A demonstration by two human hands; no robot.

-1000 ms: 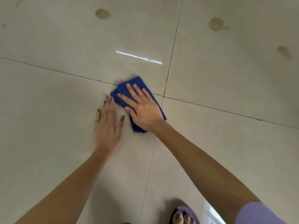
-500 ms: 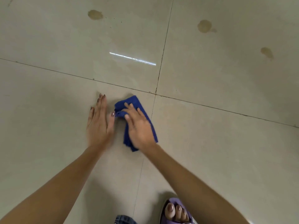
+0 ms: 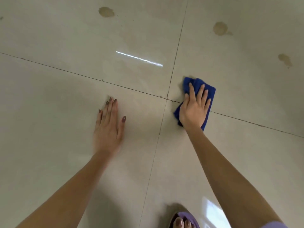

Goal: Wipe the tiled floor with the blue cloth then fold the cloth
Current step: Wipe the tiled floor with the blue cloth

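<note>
Blue terry cloth [image 3: 209, 91], bunched into a rough oblong, lay across a dark grout line [image 3: 246, 120] on the glossy beige tiled floor [image 3: 57, 112]. The right hand [image 3: 195, 109] pressed it flat, fingers straight and spread. The left hand [image 3: 108, 127] rested palm-down on a bare tile, well apart, fingers straight. Three brownish stains, the nearest [image 3: 220, 28] round, marked the far tiles.

Left hand [image 3: 107, 129] — nails varnished mauve-brown. Purple sandal [image 3: 189, 218] — toenails varnished. Lilac sleeve [image 3: 273, 225]: right of the sandal.
</note>
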